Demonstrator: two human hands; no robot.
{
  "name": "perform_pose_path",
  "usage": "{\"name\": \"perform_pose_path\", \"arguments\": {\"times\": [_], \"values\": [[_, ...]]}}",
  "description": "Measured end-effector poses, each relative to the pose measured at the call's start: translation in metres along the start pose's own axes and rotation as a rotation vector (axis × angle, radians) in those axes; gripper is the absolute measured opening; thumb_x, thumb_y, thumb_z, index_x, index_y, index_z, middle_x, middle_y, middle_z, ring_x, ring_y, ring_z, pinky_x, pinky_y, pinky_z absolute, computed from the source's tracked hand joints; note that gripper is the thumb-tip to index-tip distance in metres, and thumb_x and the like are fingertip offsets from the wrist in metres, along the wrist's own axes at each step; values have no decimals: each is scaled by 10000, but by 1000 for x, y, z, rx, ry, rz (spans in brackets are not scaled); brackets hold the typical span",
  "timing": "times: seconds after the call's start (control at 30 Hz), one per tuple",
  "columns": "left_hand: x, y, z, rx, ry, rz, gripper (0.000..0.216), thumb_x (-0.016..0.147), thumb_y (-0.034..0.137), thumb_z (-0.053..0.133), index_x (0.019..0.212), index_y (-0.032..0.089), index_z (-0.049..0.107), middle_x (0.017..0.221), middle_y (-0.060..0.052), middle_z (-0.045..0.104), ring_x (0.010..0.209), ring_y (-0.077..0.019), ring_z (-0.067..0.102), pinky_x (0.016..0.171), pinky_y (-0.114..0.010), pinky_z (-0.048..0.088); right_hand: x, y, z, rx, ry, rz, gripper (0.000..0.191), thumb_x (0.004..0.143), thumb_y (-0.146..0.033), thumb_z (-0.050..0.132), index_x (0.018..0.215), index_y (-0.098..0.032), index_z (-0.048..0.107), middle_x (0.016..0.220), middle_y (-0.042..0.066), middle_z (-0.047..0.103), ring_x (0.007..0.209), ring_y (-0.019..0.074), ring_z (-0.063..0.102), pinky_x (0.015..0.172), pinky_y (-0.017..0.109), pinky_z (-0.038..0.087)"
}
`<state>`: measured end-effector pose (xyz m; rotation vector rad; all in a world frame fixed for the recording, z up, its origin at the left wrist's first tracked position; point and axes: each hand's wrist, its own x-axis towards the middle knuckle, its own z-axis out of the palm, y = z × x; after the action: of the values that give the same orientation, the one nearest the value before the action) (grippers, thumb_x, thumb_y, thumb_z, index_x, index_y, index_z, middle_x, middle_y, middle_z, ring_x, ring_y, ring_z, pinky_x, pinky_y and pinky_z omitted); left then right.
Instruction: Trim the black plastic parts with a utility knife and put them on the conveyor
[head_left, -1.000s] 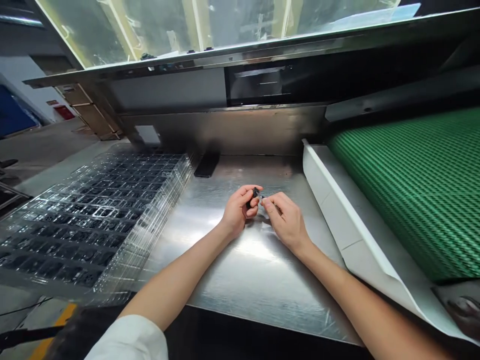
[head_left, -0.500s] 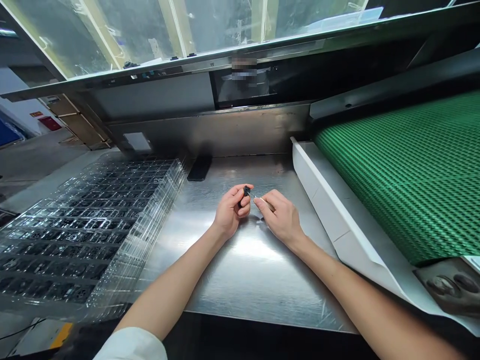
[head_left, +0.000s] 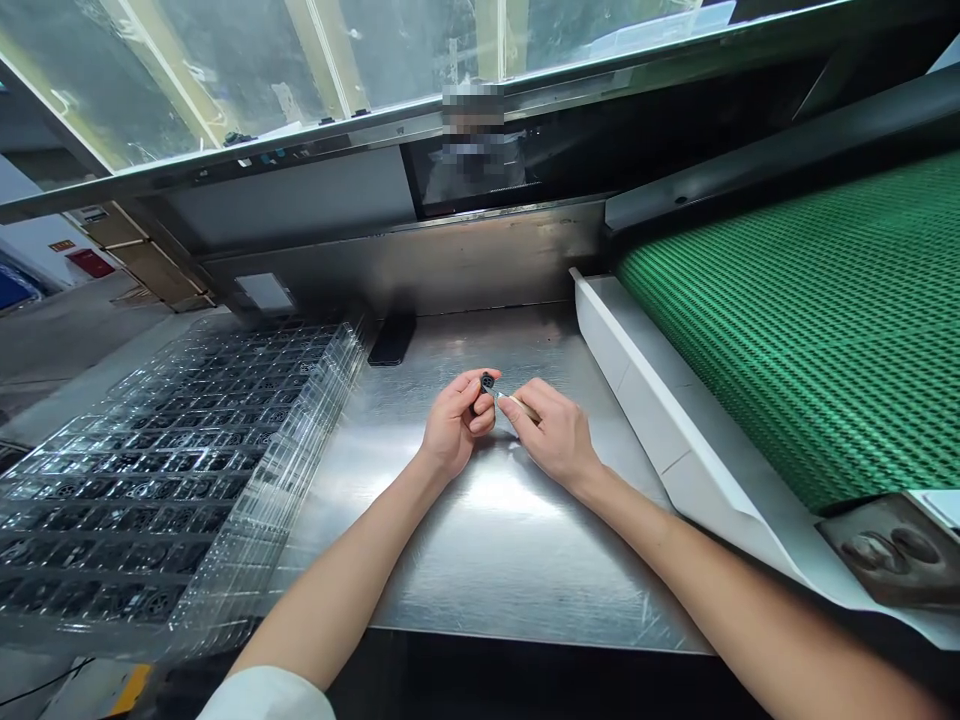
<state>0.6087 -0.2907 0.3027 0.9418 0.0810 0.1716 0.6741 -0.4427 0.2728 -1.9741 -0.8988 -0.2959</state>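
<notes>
Above the metal worktop (head_left: 517, 560), my left hand (head_left: 452, 425) is closed around a small round black plastic part (head_left: 487, 382), its spoked face turned upward. My right hand (head_left: 551, 430) grips a trimming knife (head_left: 529, 409) with a pale handle. The short metal tip of the knife points left and meets the edge of the black part, or lies very close to it. Fingers cover much of the part and most of the handle.
On the left is a stack of clear plastic trays (head_left: 172, 450) filled with black parts. A black phone (head_left: 392, 338) lies at the worktop's back. A white guard (head_left: 652, 420) separates the worktop from a green conveyor belt (head_left: 810, 330). A metal-framed panel (head_left: 300, 150) stands behind.
The knife tip has come closer to the black part, whose spoked face now shows more. The whole view has shifted slightly.
</notes>
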Motion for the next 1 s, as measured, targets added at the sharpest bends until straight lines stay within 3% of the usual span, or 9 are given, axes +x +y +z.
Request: {"name": "perform_pose_path", "arguments": {"times": [0.43,0.73,1.0], "values": [[4,-2,-7,-6,-51,-34,303,864,288,765,1102,114,698,671,43,429,463,-47,329,478,-188,249,2,3,1,40,65,47,516,1082,-589,451,754,-206,563,769,4,540,689,149,489,664,292,330],[1,-13,1,33,-117,-138,413,786,440,819,1018,117,708,642,34,434,483,-57,324,460,-180,197,6,1,0,188,114,-17,479,998,-579,642,706,-201,596,708,-14,516,665,148,475,648,282,346],[10,-9,-8,52,-108,-34,509,677,466,911,959,131,651,605,72,412,456,-44,295,446,-186,174,5,3,3,105,116,-134,345,1050,-492,563,924,-203,703,761,0,611,631,154,518,622,282,382]]}}
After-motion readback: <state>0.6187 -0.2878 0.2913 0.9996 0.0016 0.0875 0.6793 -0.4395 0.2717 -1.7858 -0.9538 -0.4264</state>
